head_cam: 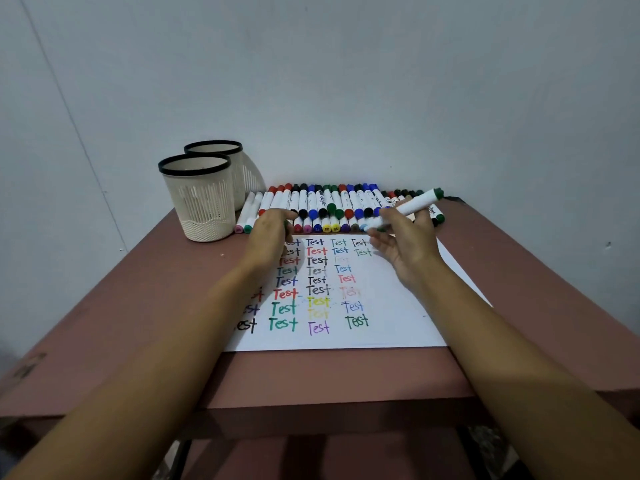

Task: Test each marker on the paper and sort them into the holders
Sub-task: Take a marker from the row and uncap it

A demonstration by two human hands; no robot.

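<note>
My right hand (pixel 403 249) grips a white marker with a green end (pixel 410 206), held slanted above the top right of the paper (pixel 398 317). The marker's lower end points left, toward the rows of markers. My left hand (pixel 268 237) hovers over the paper's top left corner with its fingers curled, and a small green piece (pixel 286 223), apparently the cap, shows at its fingertips. The paper carries several columns of the word "Test" in many colours. Two cream mesh holders stand at the back left, the near one (pixel 199 206) and the far one (pixel 239 171); both look empty.
Rows of several capped markers (pixel 329 206) lie side by side along the wall behind the paper. The reddish-brown table (pixel 138 306) ends at a front edge near me and at a right edge past the paper. A pale wall rises right behind the markers.
</note>
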